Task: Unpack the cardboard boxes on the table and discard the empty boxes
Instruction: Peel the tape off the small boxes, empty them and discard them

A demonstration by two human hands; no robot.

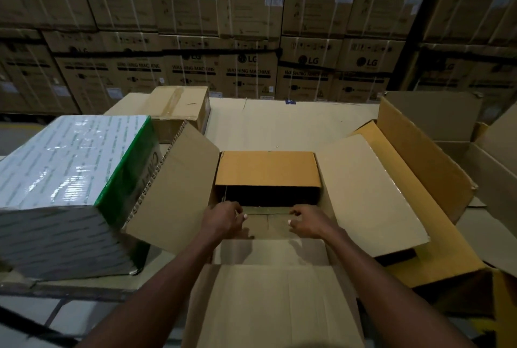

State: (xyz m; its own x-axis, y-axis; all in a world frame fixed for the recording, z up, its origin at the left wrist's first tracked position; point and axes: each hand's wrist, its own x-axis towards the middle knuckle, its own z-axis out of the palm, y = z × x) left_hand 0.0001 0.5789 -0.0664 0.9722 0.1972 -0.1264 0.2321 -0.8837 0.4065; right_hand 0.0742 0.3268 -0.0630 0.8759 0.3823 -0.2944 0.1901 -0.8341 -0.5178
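The step in hand is emptying the open box at the centre of the frame. Its four flaps are folded out: left, right, far, and the near one toward the bottom edge. Both hands reach down inside it. The left hand has its fingers curled at the left of the opening, and the right hand has its fingers curled at the right. Both seem to be on a flat pale thing low in the box, perhaps an inner carton or the box floor; I cannot tell whether either hand actually grips it or only rests there. The far half of the opening is too dark to show what it holds.

At the left of the frame stands a white and green package wrapped in shiny film, touching the box's left flap. A taped box sits closed behind it, upper left of centre, on the cardboard-covered worktop. Opened boxes lie at the right.

Next, I judge, the hands need a firm hold on whatever lies inside, then a straight lift clear of the flaps. If nothing is left, the box goes to the discards and the taped one comes next.
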